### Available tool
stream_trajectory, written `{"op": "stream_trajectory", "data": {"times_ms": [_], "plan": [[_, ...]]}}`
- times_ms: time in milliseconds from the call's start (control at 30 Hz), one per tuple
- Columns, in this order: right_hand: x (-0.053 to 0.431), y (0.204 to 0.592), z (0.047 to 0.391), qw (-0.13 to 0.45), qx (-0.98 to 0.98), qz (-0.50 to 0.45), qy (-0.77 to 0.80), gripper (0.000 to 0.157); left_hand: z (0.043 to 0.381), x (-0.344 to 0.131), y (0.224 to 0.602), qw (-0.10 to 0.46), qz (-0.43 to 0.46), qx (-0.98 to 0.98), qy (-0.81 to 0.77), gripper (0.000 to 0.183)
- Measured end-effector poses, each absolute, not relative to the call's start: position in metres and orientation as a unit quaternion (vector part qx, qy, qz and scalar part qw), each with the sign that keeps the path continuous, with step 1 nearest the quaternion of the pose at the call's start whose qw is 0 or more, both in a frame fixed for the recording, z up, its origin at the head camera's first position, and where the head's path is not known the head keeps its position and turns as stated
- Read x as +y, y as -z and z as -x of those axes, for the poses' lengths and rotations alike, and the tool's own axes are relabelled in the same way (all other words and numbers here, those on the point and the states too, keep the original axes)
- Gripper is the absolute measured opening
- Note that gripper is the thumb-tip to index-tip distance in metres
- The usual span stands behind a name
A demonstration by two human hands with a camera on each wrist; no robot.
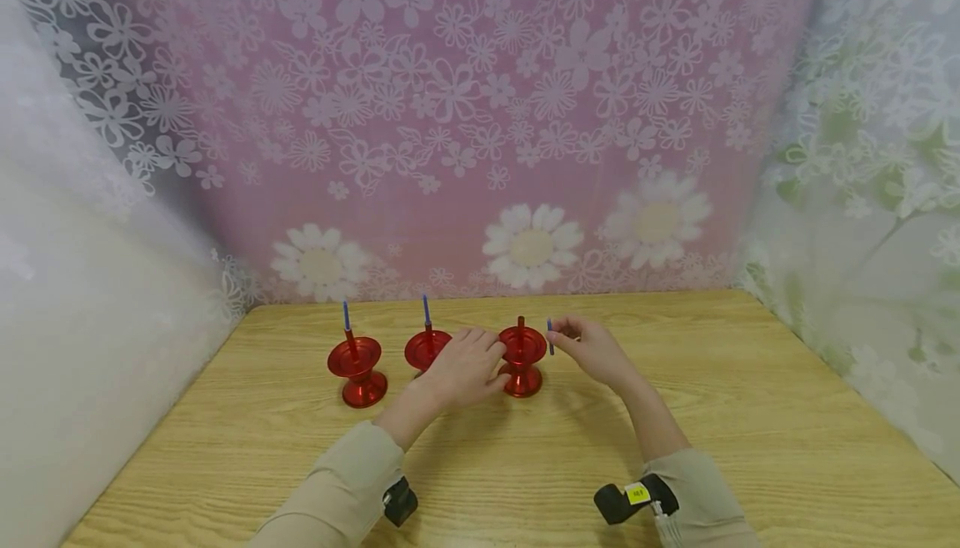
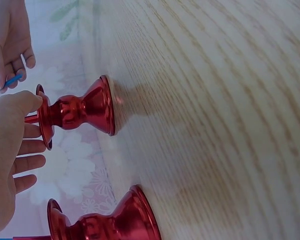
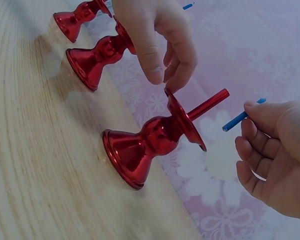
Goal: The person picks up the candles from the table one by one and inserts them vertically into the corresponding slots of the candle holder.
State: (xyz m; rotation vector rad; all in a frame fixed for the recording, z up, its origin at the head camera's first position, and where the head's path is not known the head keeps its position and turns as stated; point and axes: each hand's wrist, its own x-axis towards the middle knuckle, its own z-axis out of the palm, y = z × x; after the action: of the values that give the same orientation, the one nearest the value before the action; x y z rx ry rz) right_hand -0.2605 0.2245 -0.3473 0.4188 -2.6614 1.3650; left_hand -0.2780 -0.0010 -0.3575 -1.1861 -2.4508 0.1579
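Three red metallic candle holders stand in a row on the table. At the right-hand holder (image 1: 522, 377), my left hand (image 1: 467, 367) reaches in from the left. Its fingertips are right at the rim of the dish, with fingers spread and a gap to the thumb in the right wrist view. My right hand (image 1: 597, 354) pinches a thin blue candle (image 3: 236, 121) between thumb and fingers, just right of that holder's bare red tube (image 3: 210, 104). The middle holder (image 1: 422, 349) is partly hidden by my left hand. A blue candle (image 1: 426, 309) stands upright in it.
On the left, another holder (image 1: 364, 388) carries an upright blue candle (image 1: 347, 315). The wood-grain table (image 1: 525, 473) ends at a pink floral backdrop (image 1: 465, 139). Pale patterned curtains (image 1: 877, 223) stand on both sides.
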Motion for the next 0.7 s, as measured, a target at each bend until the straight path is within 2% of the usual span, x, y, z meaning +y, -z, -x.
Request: {"op": "stream_trajectory", "data": {"times_ms": [100, 433, 700], "plan": [[0.222, 0.342, 0.263, 0.072, -0.882, -0.14, -0.444, 0.019, 0.278, -0.001, 0.358, 0.202, 0.425, -0.881, -0.053, 0.027], [0.213, 0.33, 0.272, 0.102, -0.879, -0.131, -0.446, 0.028, 0.278, -0.001, 0.359, 0.203, 0.423, -0.882, -0.05, 0.026], [0.204, 0.328, 0.28, 0.144, -0.86, -0.131, -0.472, 0.018, 0.278, -0.001, 0.359, 0.207, 0.424, -0.88, -0.048, 0.026]]}}
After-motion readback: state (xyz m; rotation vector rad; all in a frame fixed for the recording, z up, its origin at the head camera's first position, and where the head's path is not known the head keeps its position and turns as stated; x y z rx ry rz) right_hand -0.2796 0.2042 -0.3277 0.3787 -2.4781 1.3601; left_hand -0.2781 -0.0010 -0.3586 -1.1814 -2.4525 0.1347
